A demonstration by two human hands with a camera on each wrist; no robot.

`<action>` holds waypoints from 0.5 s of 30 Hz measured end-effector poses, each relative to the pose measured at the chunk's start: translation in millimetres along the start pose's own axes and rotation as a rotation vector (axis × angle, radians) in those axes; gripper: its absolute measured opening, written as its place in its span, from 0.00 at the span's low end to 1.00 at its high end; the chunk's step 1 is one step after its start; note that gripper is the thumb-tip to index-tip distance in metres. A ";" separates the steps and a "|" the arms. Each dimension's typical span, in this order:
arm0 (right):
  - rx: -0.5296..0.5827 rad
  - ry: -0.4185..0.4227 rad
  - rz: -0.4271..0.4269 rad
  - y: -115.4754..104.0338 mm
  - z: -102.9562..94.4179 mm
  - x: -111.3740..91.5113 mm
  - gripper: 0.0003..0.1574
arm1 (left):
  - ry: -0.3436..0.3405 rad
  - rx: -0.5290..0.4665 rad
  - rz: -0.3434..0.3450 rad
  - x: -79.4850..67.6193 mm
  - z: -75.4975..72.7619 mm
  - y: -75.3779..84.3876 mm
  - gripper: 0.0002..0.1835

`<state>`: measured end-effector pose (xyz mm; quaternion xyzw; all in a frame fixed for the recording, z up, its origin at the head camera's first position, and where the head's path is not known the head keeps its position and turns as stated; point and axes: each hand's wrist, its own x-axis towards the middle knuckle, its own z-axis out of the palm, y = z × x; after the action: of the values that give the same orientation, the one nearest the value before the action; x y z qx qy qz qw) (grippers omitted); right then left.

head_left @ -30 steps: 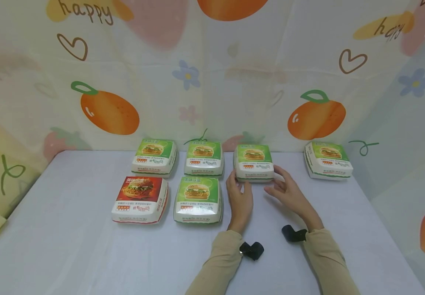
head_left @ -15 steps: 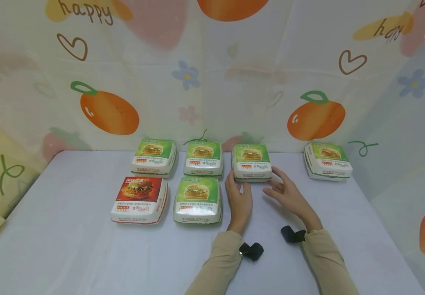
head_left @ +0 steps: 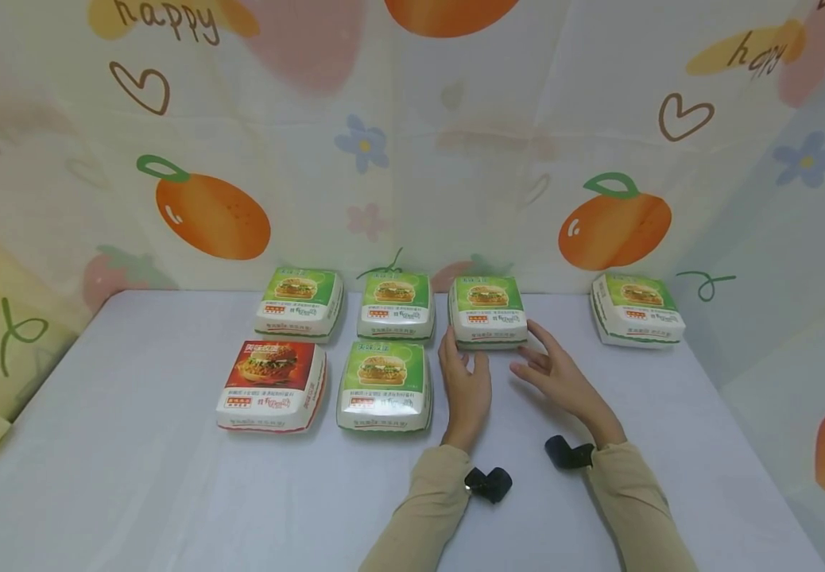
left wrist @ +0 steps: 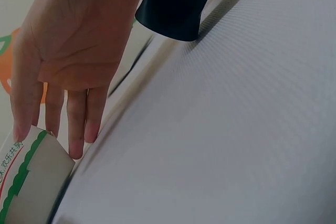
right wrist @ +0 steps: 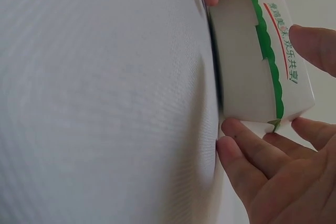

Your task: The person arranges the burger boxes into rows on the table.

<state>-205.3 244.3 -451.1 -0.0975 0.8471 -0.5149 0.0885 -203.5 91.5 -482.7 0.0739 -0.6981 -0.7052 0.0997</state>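
Note:
A green-and-white burger box [head_left: 488, 310] lies flat in the back row, between my two hands. My left hand [head_left: 467, 397] is at its left front corner with fingers extended; the left wrist view shows this hand [left wrist: 79, 51] with long, straight fingers and the thumb tip at the box edge [left wrist: 39, 177]. At the right front corner is my right hand [head_left: 570, 389], fingers loosely bent. In the right wrist view its fingertips meet the end of the box [right wrist: 247, 61], and the thumb [right wrist: 315, 45] is apart from the box front. The box's far side is hidden there.
Left of it stand two green burger boxes [head_left: 395, 306] [head_left: 300, 303] in the same row. In front are a red burger box [head_left: 273, 388] and another green box [head_left: 385, 388]. One more green box [head_left: 637, 311] sits far right, past a gap. A patterned cloth [head_left: 412, 159] hangs behind.
Between my hands the burger box has slid slightly left, toward the neighbouring green box, and then stayed there. My right fingers shifted a little left with it. The other boxes have not moved.

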 end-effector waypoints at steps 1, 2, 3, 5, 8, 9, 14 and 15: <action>0.000 -0.001 -0.001 0.1 0.0 0.0 0.54 | 0.000 0.001 0.000 -0.1 0.0 0.2 0.37; -0.001 -0.002 0.001 0.5 0.0 0.0 0.54 | 0.000 0.003 0.000 -0.2 -0.1 0.3 0.37; -0.003 -0.001 0.000 0.6 0.0 0.1 0.53 | 0.000 0.004 -0.001 -0.4 -0.2 0.5 0.37; -0.006 -0.001 0.001 1.0 0.1 0.4 0.53 | 0.000 0.008 -0.003 -0.9 -0.3 0.5 0.37; -0.010 0.000 0.007 1.2 0.2 0.6 0.53 | 0.000 0.008 -0.007 -1.4 -0.5 0.7 0.37; -0.012 0.001 0.008 1.0 0.2 0.7 0.53 | 0.001 0.008 -0.007 -1.4 -0.5 0.7 0.37; -0.005 -0.001 0.018 1.2 -0.1 0.7 0.53 | 0.002 -0.002 0.000 -1.4 -0.2 1.3 0.37; -0.004 -0.002 0.019 1.2 -0.2 0.8 0.53 | 0.001 -0.005 0.000 -1.6 -0.2 1.4 0.37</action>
<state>-206.2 244.8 -452.2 -0.0902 0.8488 -0.5125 0.0939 -201.8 91.6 -481.4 0.0741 -0.6963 -0.7068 0.1002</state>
